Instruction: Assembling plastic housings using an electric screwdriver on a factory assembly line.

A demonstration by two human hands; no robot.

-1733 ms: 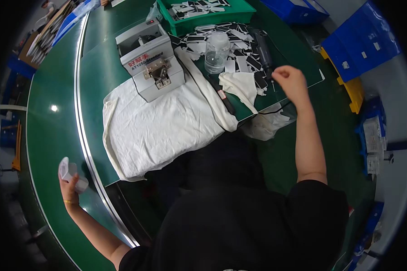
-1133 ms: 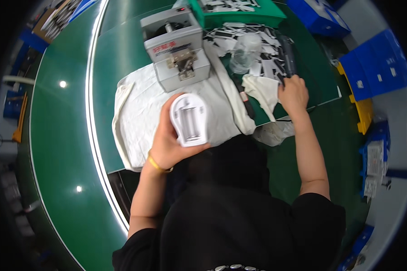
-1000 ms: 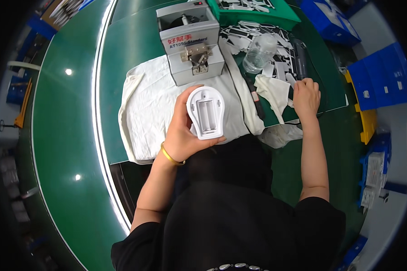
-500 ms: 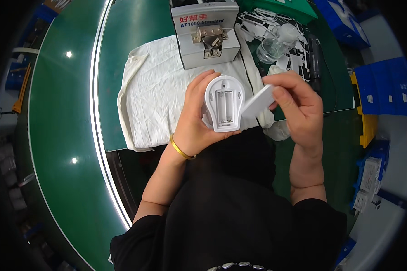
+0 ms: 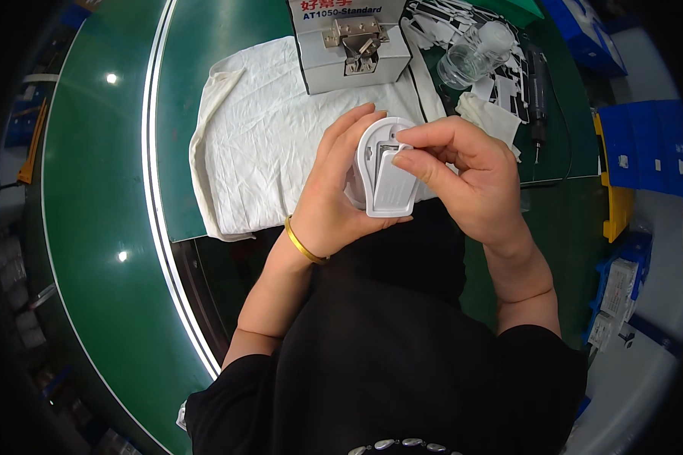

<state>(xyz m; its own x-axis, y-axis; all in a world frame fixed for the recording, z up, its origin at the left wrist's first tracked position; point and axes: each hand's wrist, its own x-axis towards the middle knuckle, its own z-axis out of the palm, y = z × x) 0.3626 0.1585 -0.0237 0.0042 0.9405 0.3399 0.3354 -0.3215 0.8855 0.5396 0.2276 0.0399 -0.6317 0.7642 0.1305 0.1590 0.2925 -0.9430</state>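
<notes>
My left hand (image 5: 328,182) is wrapped round a white plastic device (image 5: 366,155) with a rounded top and a narrower lower end. Its back, with a battery compartment, faces up toward me. Between thumb and forefinger, my right hand (image 5: 467,167) pinches the top of a white battery cover (image 5: 395,188). The cover's lower end sits in the compartment, while its upper end is tilted up under my right fingers. A strip of the compartment shows along the cover's left and top edges. What lies beneath the cover is hidden.
A white cloth (image 5: 258,144) lies on the green table under a grey and white machine (image 5: 357,68). To the right are a clear plastic bottle (image 5: 463,64), loose black and white pieces, a crumpled white cloth (image 5: 489,114) and a dark electric screwdriver (image 5: 537,91). Blue bins (image 5: 645,144) stand further right.
My right hand has brought the battery cover left onto the device's back; it now covers most of the compartment. The device has turned slightly in my left hand.
</notes>
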